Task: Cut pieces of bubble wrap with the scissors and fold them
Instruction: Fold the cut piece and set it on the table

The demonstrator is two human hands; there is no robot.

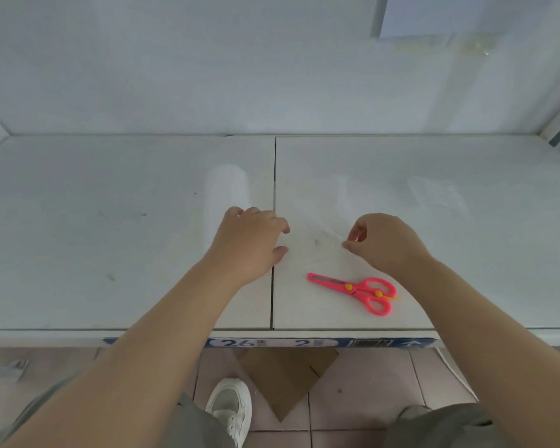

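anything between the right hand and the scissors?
No. In the head view, only bare table separates the right hand from the pink scissors.

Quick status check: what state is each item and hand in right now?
Scissors: shut, lying flat on the table, untouched.
Bubble wrap roll: lying on the table.
Bubble wrap sheet: spread flat between the hands.
Left hand: pressing on the roll.
Right hand: fingers pinching the sheet's edge.
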